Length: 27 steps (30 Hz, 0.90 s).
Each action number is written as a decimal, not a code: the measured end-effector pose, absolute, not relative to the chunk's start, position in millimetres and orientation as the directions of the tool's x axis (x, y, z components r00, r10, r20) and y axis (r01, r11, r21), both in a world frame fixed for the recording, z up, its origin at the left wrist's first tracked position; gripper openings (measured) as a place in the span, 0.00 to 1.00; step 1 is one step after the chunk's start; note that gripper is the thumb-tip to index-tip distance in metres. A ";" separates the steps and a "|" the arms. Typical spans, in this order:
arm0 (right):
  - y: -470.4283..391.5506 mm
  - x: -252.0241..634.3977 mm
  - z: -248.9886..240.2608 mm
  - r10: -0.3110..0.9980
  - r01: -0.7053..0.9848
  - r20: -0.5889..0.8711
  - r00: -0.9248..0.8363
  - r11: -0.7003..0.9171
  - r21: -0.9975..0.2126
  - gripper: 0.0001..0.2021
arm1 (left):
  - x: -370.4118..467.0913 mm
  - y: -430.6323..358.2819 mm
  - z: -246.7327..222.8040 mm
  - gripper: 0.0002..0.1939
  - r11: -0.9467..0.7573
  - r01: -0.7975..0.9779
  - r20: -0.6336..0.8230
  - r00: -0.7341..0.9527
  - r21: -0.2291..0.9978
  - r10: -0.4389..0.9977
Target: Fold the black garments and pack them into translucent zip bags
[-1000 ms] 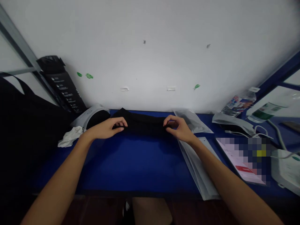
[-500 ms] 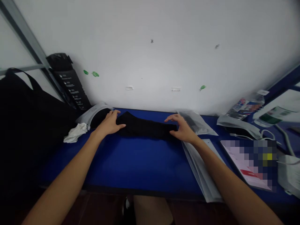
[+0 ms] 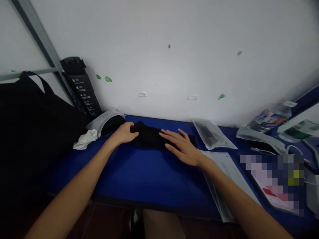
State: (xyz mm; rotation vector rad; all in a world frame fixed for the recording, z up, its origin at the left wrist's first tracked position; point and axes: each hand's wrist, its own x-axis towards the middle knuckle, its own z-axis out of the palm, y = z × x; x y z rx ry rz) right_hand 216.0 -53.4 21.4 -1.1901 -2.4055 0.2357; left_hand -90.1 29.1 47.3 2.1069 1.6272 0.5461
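A pale wall (image 3: 139, 59) rises behind a blue surface (image 3: 149, 176), on which a black cloth (image 3: 149, 136) lies as a narrow strip across the centre of the frame. The left hand (image 3: 123, 134) is at the cloth's left end, thumb and index finger slightly apart; whether they pinch any fabric cannot be told. The right hand (image 3: 184, 149) reaches over the right part, palm down, its fingers spread and closed on nothing visible. Good handling, as judged here, calls for light, even pressure: the left hand steadies its end while the flat right palm smooths lengthwise, so that the layers neither bunch nor skew. Edges: the back of the surface meets the wall just beyond the cloth, limiting movement upward in the frame; the front edge runs along the bottom, with more room on that side. At left, a white crumpled tissue (image 3: 86, 139) and a pouch with a black insert (image 3: 109, 122) sit near the left wrist; at right, a translucent bag (image 3: 213, 134) and plastic sleeves (image 3: 224, 166) border the right hand, so sideways strokes are best kept short.
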 end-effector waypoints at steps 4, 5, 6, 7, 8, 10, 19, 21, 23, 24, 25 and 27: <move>-57.3 199.2 10.9 0.804 0.731 0.161 -0.573 0.589 -0.343 0.24 | -77.0 21.5 54.1 0.06 -0.366 0.686 0.365 0.156 0.629 0.918; -57.4 198.2 9.8 0.808 0.733 0.153 -0.569 0.583 -0.351 0.25 | -70.3 17.7 54.8 0.06 -0.442 0.640 0.477 0.132 0.628 0.869; -57.3 197.9 9.0 0.808 0.727 0.151 -0.570 0.581 -0.365 0.25 | -62.5 13.1 54.7 0.06 -0.518 0.593 0.569 0.120 0.616 0.813; -56.8 198.3 8.6 0.803 0.714 0.153 -0.576 0.585 -0.384 0.25 | -54.0 7.7 53.5 0.07 -0.584 0.550 0.629 0.131 0.597 0.766; -55.8 199.4 8.2 0.798 0.697 0.166 -0.580 0.591 -0.407 0.24 | -45.5 1.9 51.3 0.09 -0.645 0.508 0.655 0.191 0.571 0.731; -52.5 203.7 8.2 0.810 0.677 0.240 -0.536 0.581 -0.451 0.22 | -30.5 -9.4 44.2 0.14 -0.738 0.463 0.608 0.425 0.490 0.670; -47.0 231.2 23.3 0.814 0.725 0.456 -0.360 0.552 -0.413 0.23 | -21.4 -20.9 33.4 0.15 -0.752 0.498 0.361 0.669 0.432 0.650; -50.4 230.0 23.5 0.798 0.734 0.376 -0.470 0.591 -0.336 0.25 | -22.6 -18.3 35.6 0.13 -0.688 0.548 0.412 0.552 0.477 0.725; -52.8 227.2 21.5 0.795 0.750 0.295 -0.530 0.602 -0.276 0.23 | -24.8 -15.3 35.3 0.11 -0.562 0.677 0.434 0.375 0.475 0.819; -53.6 225.7 20.2 0.797 0.755 0.268 -0.542 0.601 -0.262 0.22 | -26.4 -13.7 34.2 0.12 -0.474 0.745 0.409 0.292 0.470 0.864; -54.0 224.4 19.2 0.802 0.760 0.251 -0.542 0.595 -0.261 0.21 | -28.3 -12.1 32.7 0.16 -0.384 0.794 0.355 0.228 0.472 0.907; -54.3 222.4 18.0 0.819 0.767 0.239 -0.522 0.573 -0.289 0.20 | -31.9 -9.4 29.1 0.26 -0.252 0.824 0.182 0.183 0.507 0.966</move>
